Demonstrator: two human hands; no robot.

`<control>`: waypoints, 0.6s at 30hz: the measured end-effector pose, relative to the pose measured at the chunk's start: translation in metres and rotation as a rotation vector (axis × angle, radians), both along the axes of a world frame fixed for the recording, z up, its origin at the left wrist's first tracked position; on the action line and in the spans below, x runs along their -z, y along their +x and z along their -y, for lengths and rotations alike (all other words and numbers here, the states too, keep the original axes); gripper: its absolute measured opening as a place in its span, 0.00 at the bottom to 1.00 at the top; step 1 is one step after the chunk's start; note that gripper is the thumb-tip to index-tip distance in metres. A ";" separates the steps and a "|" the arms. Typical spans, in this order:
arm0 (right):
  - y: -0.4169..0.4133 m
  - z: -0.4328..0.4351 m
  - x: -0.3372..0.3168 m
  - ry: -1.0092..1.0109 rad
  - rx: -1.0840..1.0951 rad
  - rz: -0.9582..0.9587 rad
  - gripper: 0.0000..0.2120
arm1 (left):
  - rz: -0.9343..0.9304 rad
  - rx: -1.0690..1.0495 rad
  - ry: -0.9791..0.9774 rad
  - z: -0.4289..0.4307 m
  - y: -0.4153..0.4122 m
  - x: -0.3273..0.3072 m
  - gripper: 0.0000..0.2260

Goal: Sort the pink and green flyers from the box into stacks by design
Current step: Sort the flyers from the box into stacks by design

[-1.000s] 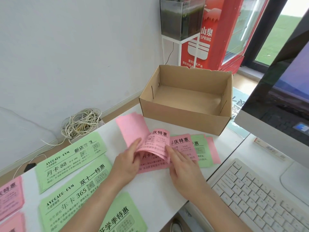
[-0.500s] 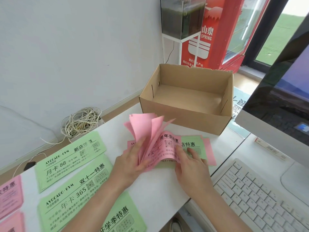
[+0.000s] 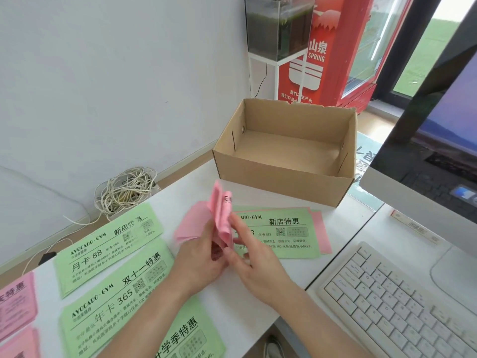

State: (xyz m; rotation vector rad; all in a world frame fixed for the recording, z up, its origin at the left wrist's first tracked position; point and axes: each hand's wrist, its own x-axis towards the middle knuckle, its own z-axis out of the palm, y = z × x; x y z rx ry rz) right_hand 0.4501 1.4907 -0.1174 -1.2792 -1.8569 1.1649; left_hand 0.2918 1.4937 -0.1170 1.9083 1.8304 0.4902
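Note:
A bundle of pink flyers (image 3: 218,215) stands bent upward in front of the cardboard box (image 3: 281,179), which shows a bare floor. My left hand (image 3: 200,257) grips the bundle from the left, and my right hand (image 3: 254,259) pinches its lower edge from the right. A green flyer (image 3: 281,232) lies flat just right of the bundle, with a pink sheet (image 3: 321,233) sticking out beneath it. Laid out at the left are three green flyers (image 3: 108,244) (image 3: 116,298) (image 3: 185,337) and pink flyers (image 3: 15,301) at the table's left edge.
A white keyboard (image 3: 397,303) fills the lower right, with a monitor (image 3: 438,156) above it. A tangle of white cable (image 3: 126,189) lies on the floor beyond the table's far edge. A red fridge (image 3: 343,47) and a glass tank (image 3: 278,27) stand behind the box.
The pink flyers that lay fanned over the pile have been gathered and lifted upright between both hands, uncovering the green flyer underneath.

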 end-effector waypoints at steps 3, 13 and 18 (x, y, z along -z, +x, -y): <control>0.000 0.005 -0.002 0.065 -0.068 0.036 0.34 | 0.079 -0.134 -0.006 -0.001 -0.002 0.003 0.20; 0.048 -0.030 -0.004 -0.428 0.456 -0.474 0.22 | 0.177 -0.013 0.067 -0.002 -0.004 -0.004 0.31; 0.070 -0.055 -0.011 -0.514 0.416 -0.297 0.30 | 0.134 0.123 0.076 0.000 -0.010 0.000 0.25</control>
